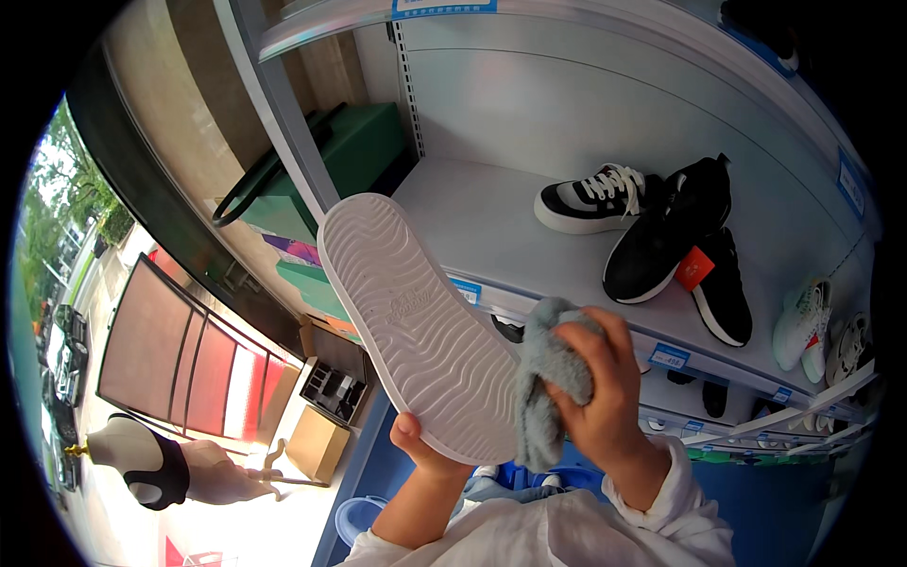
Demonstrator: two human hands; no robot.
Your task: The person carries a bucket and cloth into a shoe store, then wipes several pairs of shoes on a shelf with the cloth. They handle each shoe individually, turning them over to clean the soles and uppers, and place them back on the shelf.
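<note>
My left hand grips a white slide sandal by its lower end. The ridged sole faces me, with moulded lettering near its middle. A fuzzy grey-blue cloth is bunched in my right hand. The cloth lies against the lower right part of the sole or just beside it; I cannot tell how firmly. Its folds cover part of the sandal's edge. The sandal's upper side is hidden from me.
Before me a grey shelf holds a black-and-white sneaker, black shoes and white sneakers. Price tags line its front edge. Green boxes stand left, behind the metal post. A blue bucket sits below; a mannequin stands left.
</note>
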